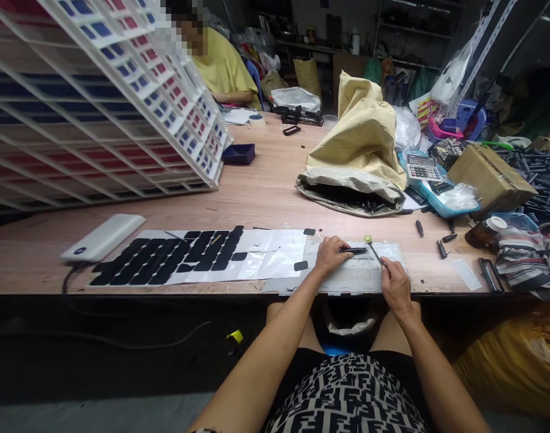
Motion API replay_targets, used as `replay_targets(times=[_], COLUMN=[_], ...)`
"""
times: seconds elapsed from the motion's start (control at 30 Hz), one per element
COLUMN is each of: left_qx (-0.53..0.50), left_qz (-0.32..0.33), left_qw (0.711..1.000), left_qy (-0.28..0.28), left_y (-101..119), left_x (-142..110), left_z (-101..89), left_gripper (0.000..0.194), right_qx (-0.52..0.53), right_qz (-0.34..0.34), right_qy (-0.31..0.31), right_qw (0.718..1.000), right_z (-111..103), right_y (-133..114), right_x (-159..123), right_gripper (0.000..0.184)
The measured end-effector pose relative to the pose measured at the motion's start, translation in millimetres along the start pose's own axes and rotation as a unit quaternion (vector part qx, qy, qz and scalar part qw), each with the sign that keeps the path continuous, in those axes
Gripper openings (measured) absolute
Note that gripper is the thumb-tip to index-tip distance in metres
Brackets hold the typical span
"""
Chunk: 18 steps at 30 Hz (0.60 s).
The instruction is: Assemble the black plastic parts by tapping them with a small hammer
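My left hand (330,255) is closed on a slim black part (355,249) and rests over a clear work mat (340,282) at the table's near edge. In my right hand (396,282) is a small hammer (375,251), its yellow-green head pointing up and left, beyond the tip of the black part. Head and part look apart. To the left of my hands lies a white sheet (275,255) with rows of flat black rounded pieces (144,261) on it. What my left fingers cover is hidden.
A white power box (103,237) stands far left, below a tilted white plastic rack (166,114). Ahead, a beige sack (360,144) lies open with black parts inside. To the right are a calculator (423,168), a cardboard box (491,177) and a brown jar (482,233). A person in yellow (227,66) sits opposite.
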State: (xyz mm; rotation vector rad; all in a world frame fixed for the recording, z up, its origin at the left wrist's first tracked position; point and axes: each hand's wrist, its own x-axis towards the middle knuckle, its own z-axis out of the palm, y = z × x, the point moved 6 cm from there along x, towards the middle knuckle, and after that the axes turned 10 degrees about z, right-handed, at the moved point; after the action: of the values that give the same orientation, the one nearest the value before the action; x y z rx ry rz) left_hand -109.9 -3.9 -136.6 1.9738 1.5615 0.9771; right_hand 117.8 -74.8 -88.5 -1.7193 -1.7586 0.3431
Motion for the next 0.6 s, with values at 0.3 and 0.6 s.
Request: replay_targets(times=[0.3, 0.6], left_qx=[-0.001, -0.005], left_qz=[0.005, 0.018], left_qw=[1.0, 1.0], left_qy=[-0.003, -0.021], left_y=[2.2, 4.5], left_x=[1.4, -2.9], left_z=[-2.5, -4.5], left_gripper=[0.015, 0.019], right_qx=[-0.214, -0.305], right_qz=[0.085, 0.084], right_qy=[0.085, 0.115], right_qw=[0.969, 0.942], right_z=[-22.9, -12.7], right_y=[61.7, 69.8], right_x=[65.2, 80.3], right_gripper=[0.033, 0.033])
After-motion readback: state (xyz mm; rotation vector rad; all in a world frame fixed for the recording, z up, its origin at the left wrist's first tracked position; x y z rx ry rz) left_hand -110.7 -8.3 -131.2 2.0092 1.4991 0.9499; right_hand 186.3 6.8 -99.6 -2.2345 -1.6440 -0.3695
